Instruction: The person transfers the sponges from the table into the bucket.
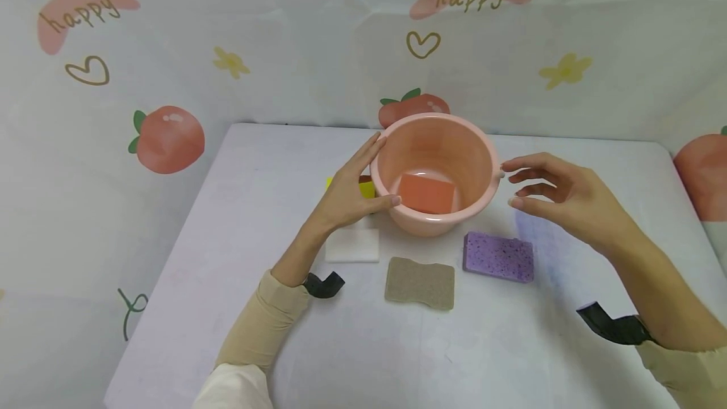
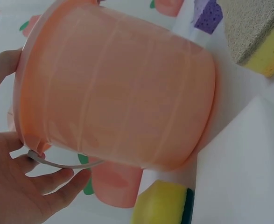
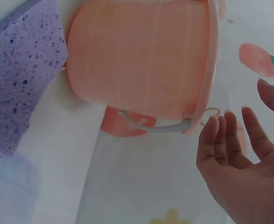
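White tabletop (image 1: 238, 207), fruit-print backdrop behind. Pink bucket (image 1: 437, 169) stands upright at centre-far, orange sponge (image 1: 427, 193) lying inside. My left hand (image 1: 352, 191) rests against its left wall, fingers straight, thumb at the near rim. My right hand (image 1: 559, 194) hovers just right of the bucket, fingers spread and relaxed, holding nothing. Purple sponge (image 1: 498, 257) lies near, right of the bucket.
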`<move>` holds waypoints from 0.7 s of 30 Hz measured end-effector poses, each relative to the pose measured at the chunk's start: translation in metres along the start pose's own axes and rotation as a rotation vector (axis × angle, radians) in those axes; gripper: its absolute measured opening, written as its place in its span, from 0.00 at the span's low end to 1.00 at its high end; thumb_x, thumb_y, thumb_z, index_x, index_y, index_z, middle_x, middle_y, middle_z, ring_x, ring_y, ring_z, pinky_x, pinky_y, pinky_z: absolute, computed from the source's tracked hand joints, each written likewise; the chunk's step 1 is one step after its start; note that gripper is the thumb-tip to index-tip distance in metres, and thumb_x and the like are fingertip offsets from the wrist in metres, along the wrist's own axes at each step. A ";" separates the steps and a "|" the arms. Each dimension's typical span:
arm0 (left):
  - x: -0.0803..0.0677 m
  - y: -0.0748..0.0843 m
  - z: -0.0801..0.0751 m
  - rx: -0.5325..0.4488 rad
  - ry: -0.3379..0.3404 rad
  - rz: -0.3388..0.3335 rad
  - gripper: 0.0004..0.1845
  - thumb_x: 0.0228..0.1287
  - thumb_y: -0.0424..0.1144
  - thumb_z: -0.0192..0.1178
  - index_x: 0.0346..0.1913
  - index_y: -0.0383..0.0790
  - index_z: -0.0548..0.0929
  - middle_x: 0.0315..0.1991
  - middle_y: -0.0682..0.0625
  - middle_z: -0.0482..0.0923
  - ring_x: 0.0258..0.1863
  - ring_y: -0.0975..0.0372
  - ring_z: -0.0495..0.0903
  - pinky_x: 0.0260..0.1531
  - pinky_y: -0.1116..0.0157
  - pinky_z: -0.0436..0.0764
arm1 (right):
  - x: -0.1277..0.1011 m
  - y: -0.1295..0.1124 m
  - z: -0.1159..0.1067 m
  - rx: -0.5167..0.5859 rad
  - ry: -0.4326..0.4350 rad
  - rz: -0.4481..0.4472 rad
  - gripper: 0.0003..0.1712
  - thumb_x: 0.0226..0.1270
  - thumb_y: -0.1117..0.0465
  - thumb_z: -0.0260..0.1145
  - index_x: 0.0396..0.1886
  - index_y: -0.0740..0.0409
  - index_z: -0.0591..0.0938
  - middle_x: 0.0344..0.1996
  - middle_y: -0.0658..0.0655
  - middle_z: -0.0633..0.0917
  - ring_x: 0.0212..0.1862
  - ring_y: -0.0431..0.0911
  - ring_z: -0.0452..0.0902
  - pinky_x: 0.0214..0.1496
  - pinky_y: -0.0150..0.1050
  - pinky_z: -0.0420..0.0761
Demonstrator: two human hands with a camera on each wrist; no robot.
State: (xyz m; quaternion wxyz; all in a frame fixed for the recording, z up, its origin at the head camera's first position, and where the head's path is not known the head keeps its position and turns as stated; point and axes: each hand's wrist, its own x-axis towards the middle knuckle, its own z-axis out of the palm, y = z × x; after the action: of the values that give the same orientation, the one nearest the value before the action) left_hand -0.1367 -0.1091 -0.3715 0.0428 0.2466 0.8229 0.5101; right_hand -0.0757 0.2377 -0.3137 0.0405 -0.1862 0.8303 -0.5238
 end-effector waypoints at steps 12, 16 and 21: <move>-0.001 -0.001 0.001 -0.010 0.006 -0.006 0.52 0.53 0.47 0.74 0.79 0.54 0.55 0.79 0.62 0.46 0.74 0.64 0.56 0.60 0.59 0.77 | -0.018 0.022 -0.001 0.005 0.003 0.007 0.27 0.62 0.77 0.67 0.61 0.64 0.76 0.57 0.54 0.80 0.56 0.43 0.76 0.53 0.25 0.79; -0.001 -0.001 0.001 -0.017 0.005 -0.013 0.53 0.53 0.47 0.73 0.79 0.55 0.54 0.79 0.62 0.45 0.74 0.63 0.56 0.60 0.58 0.77 | -0.025 0.032 0.001 0.006 -0.001 0.012 0.27 0.61 0.77 0.67 0.61 0.64 0.76 0.57 0.53 0.80 0.56 0.42 0.77 0.52 0.25 0.79; -0.001 -0.002 0.001 -0.024 0.003 -0.017 0.54 0.53 0.48 0.73 0.80 0.56 0.52 0.79 0.64 0.45 0.74 0.65 0.54 0.59 0.60 0.77 | -0.036 0.048 0.005 -0.014 -0.004 0.009 0.27 0.61 0.77 0.68 0.61 0.64 0.76 0.56 0.52 0.81 0.55 0.41 0.77 0.52 0.24 0.78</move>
State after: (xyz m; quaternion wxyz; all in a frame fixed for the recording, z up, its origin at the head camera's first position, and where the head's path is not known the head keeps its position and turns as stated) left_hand -0.1359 -0.1090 -0.3739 0.0488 0.2383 0.8189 0.5198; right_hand -0.0537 0.2640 -0.3631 0.0430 -0.1837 0.8347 -0.5173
